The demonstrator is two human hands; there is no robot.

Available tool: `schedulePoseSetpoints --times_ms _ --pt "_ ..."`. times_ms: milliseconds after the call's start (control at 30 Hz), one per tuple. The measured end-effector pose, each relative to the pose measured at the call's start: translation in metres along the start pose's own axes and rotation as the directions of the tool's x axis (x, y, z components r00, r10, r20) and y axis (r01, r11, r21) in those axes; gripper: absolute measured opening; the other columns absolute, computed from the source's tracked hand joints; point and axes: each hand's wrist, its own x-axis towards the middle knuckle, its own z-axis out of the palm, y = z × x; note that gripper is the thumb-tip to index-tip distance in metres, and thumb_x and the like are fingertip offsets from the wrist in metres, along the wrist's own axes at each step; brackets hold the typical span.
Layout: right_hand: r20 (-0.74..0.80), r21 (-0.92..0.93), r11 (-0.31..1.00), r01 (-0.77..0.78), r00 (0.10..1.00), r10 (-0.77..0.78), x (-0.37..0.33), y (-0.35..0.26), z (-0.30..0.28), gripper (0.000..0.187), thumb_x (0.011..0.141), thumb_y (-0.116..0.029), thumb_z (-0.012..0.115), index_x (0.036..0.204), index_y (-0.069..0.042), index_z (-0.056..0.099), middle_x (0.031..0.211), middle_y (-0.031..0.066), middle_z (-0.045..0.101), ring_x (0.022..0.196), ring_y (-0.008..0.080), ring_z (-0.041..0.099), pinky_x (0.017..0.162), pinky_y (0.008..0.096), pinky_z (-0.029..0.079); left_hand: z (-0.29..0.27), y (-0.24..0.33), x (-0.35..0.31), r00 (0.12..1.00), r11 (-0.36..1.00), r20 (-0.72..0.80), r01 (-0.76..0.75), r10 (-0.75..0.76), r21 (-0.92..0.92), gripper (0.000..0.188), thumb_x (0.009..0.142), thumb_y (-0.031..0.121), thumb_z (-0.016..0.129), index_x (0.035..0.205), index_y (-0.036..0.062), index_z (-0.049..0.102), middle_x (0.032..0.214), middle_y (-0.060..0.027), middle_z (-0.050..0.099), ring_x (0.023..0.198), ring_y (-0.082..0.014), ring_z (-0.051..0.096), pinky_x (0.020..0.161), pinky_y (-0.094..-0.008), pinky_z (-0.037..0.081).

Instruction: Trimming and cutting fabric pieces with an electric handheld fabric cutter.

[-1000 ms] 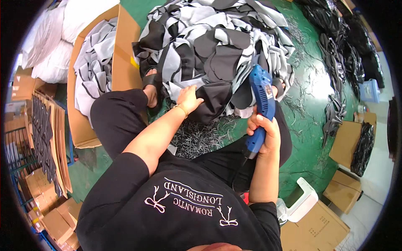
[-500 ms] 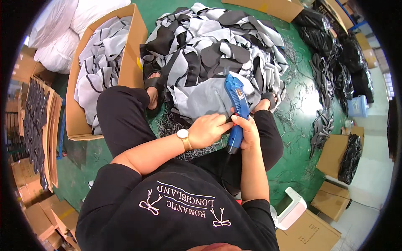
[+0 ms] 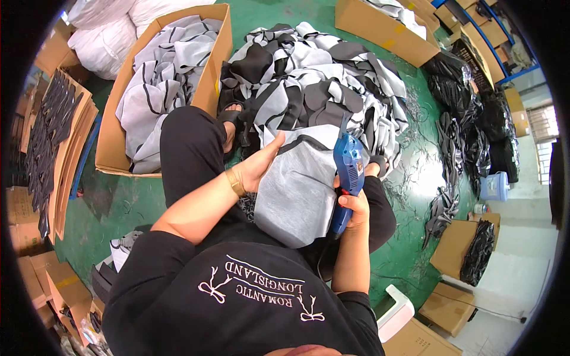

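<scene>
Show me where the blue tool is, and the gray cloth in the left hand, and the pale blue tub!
Blue tool [image 3: 350, 167]: head view, middle of its casing.
Gray cloth [image 3: 295, 193]: head view, its broad pale face.
Pale blue tub [image 3: 494, 187]: head view, its side wall.

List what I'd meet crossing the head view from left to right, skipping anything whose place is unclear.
Upright cardboard sheets → open carton of grey fabric → left hand → grey fabric piece → blue power tool → light-blue bucket.
</scene>
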Motion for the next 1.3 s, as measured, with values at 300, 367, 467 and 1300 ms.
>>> schedulePoseSetpoints --times_ms 300,367,467,1300 --pt "0.042 -0.055 0.998 -0.033 0.998 0.036 0.001 0.01 -0.022 0.043 0.051 -0.014 0.066 0.091 -0.004 0.055 0.084 0.0041 0.054 0.074 0.0169 0.054 0.068 0.0232 0.045 0.023 0.006 -0.021 0.979 0.99 0.144 -0.139 0.143 -0.036 0.039 0.096 0.03 0.052 0.124 0.0027 0.054 0.119 -0.0092 0.062 0.109 -0.019 0.059 0.097 -0.0353 0.045" --pt "0.01 0.018 0.999 0.046 0.999 -0.046 0.002 0.013 -0.025 0.043 0.05 -0.014 0.065 0.09 -0.005 0.053 0.082 0.004 0.052 0.074 0.0178 0.055 0.069 0.0237 0.046 0.034 0.017 -0.021 0.92 0.935 0.171 -0.349 0.353 -0.059 0.032 0.095 0.021 0.054 0.118 -0.0001 0.057 0.112 -0.0104 0.065 0.099 -0.0188 0.064 0.09 -0.0331 0.049" --pt "-0.037 0.059 0.996 0.068 0.997 -0.066 0.002 -0.002 -0.02 0.045 0.053 -0.017 0.065 0.094 -0.005 0.053 0.084 0.0032 0.051 0.081 0.0158 0.051 0.076 0.0233 0.041 0.037 0.012 -0.023 0.906 0.922 0.174 -0.372 0.385 -0.104 0.031 0.096 0.021 0.053 0.118 -0.0005 0.057 0.112 -0.01 0.064 0.1 -0.0184 0.064 0.09 -0.033 0.049" --pt "-0.06 -0.41 0.912 0.018 0.997 -0.047 0.008 -0.01 0.037 0.046 0.067 -0.004 0.075 0.109 0.002 0.058 0.086 0.0022 0.061 0.076 0.0103 0.057 0.07 0.0252 0.047 0.034 -0.006 -0.016 0.958 0.932 -0.084 -0.244 0.274 0.267 0.025 0.09 0.021 0.064 0.11 0.0078 0.061 0.1 -0.0048 0.067 0.085 -0.015 0.067 0.073 -0.03 0.057"
